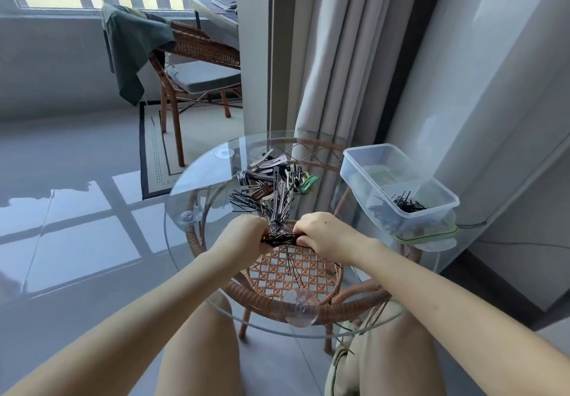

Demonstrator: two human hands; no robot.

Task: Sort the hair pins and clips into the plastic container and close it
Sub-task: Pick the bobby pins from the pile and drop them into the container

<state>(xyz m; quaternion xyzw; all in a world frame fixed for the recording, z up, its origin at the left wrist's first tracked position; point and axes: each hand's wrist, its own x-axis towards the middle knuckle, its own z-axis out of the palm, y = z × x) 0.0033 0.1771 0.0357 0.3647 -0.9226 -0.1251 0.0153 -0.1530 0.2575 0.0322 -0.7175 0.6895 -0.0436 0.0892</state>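
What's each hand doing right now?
Left hand: fingers curled, grips one end of the pin bundle.
Right hand: fingers curled, grips the other end of it.

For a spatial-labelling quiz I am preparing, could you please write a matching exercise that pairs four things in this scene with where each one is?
Things
1. bundle of black pins
2. green clip
3. green-rimmed lid
4. green cloth

Places
A. draped over the wicker chair
B. under the plastic container
C. gripped by the left hand and the right hand
D. at the right edge of the clip pile

Pairs: 1-C, 2-D, 3-B, 4-A
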